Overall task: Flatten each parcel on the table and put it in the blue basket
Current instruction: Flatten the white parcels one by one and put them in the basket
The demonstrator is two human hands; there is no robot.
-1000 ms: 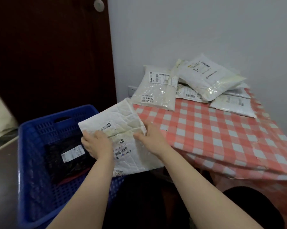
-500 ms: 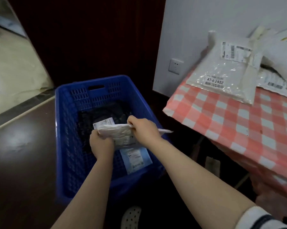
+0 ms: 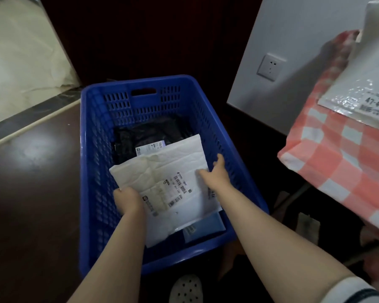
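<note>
Inside the blue basket [image 3: 90,171] a white padded parcel [image 3: 173,182] lies flat and slightly askew, label up, filling the near half. It covers part of a black parcel [image 3: 149,136] toward the far wall and a light blue parcel [image 3: 206,226] at the near right corner. At the white parcel's left edge the left hand [image 3: 128,201] grips it, fingers curled over. Straight, spread fingers of the right hand [image 3: 217,174] rest on its right edge, close to the basket's right wall. On the right, a table in a red checked cloth [image 3: 337,167] carries another white parcel [image 3: 359,95] at its near left corner. A wall socket [image 3: 270,66] sits behind.
</note>
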